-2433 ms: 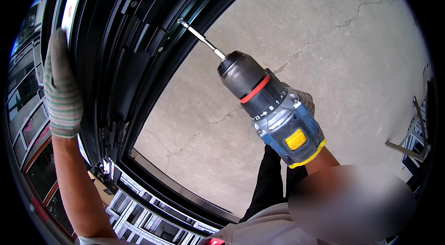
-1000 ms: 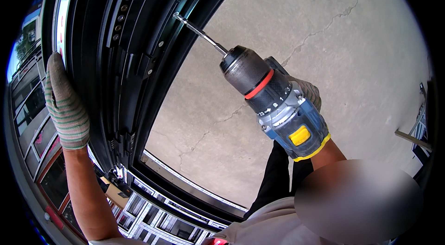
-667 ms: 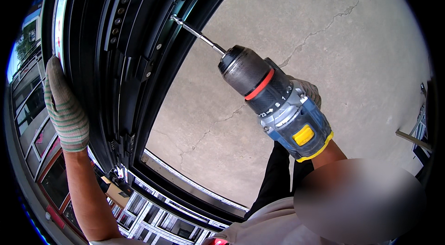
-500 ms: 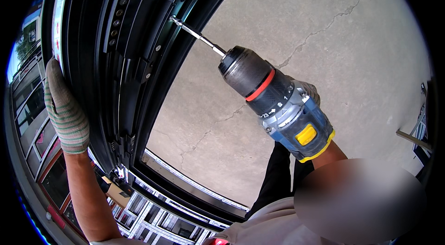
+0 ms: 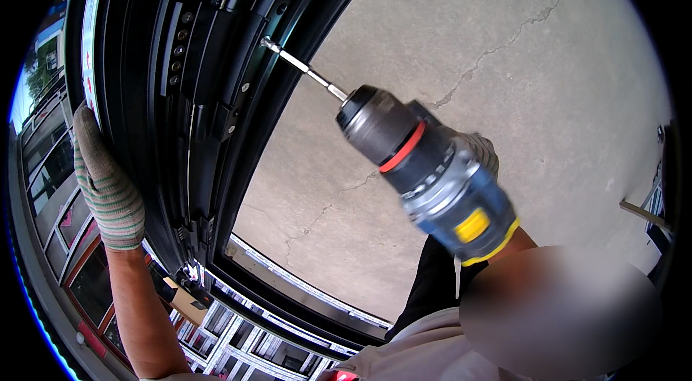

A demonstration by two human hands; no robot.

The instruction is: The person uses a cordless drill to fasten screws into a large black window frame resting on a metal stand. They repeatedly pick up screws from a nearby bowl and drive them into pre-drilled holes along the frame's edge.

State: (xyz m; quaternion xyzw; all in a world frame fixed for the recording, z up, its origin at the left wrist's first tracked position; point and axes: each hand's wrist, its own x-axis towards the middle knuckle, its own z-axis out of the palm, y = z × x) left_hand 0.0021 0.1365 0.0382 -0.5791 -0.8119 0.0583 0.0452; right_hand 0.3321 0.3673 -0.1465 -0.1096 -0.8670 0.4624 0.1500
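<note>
My right hand (image 5: pixel 481 152), gloved and mostly hidden behind the tool, is closed round a blue and black cordless drill (image 5: pixel 432 172) with a yellow patch and a red ring. A long silver driver bit (image 5: pixel 306 69) reaches from its chuck to a screw (image 5: pixel 267 43) in the black metal frame (image 5: pixel 166 165). Bit and screw head meet at a narrow plate along the frame's inner edge. On the frame's outer side, my left hand (image 5: pixel 112 186) lies with fingers stretched along it, in a striped knit glove. Whether its hidden fingers curl behind the frame does not show.
Further screws (image 5: pixel 246 87) sit along the same plate, and a short black block with several screw heads (image 5: pixel 179 51) is beside it. Cracked concrete floor (image 5: pixel 375 215) shows through the frame's opening. White-edged profiles (image 5: pixel 245 341) and a cardboard box (image 5: pixel 189 305) are at the lower left.
Frame, left hand and drill nose all sit slightly lower in the picture. The drill body is now blurred by motion, while the bit's tip stays at the same screw.
</note>
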